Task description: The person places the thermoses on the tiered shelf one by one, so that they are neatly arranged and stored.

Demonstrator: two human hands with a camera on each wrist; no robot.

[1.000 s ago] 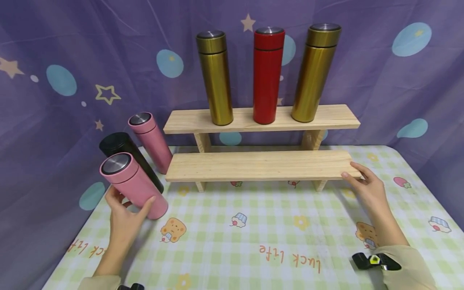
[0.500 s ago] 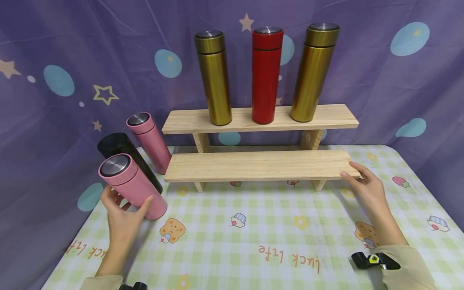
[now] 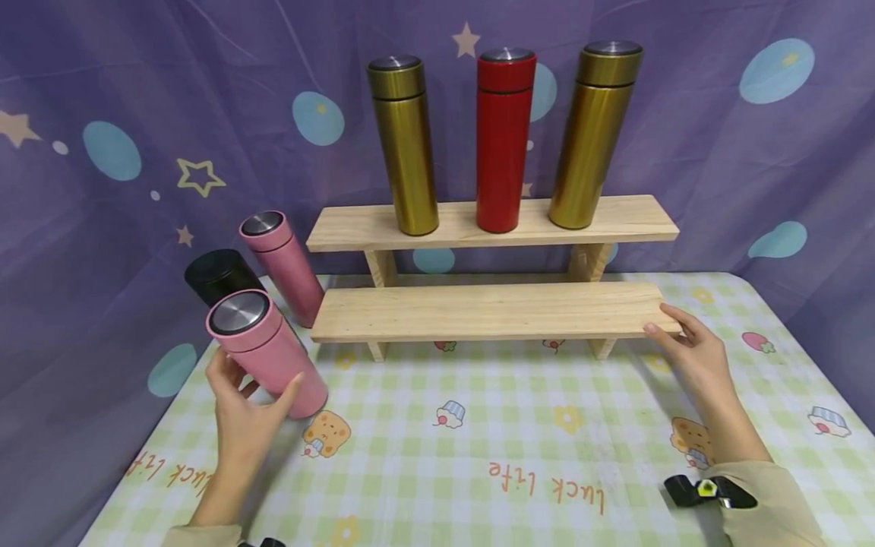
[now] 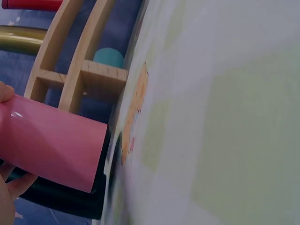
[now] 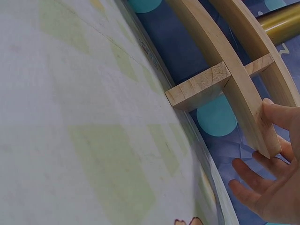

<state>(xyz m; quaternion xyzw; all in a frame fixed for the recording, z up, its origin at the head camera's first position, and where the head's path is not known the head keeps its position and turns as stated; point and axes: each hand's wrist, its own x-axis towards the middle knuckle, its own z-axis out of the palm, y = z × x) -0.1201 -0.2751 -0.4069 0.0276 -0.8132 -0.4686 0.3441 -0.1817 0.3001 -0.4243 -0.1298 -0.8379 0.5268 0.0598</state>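
Observation:
My left hand (image 3: 242,429) grips a pink thermos bottle (image 3: 279,355) from the near side, thumb on its right and fingers round its left. The bottle has a steel-topped lid and looks tilted in the head view. In the left wrist view, the base of the pink bottle (image 4: 61,143) appears slightly off the tablecloth. At the other side, my right hand (image 3: 702,365) pinches the right end of the lower board of a two-tier wooden stand (image 3: 492,311). The right wrist view shows the thumb on the board (image 5: 248,110) and some fingers spread below its end.
Behind the held bottle stand a black bottle (image 3: 222,275), partly hidden, and another pink bottle (image 3: 290,270). On the upper tier stand a gold bottle (image 3: 408,152), a red bottle (image 3: 504,144) and a second gold bottle (image 3: 595,144). A checked tablecloth (image 3: 513,425) covers the table; a purple curtain hangs behind.
The held pink bottle has moved a little to the right with my left hand and now covers more of the black bottle. My right hand stays on the board's end.

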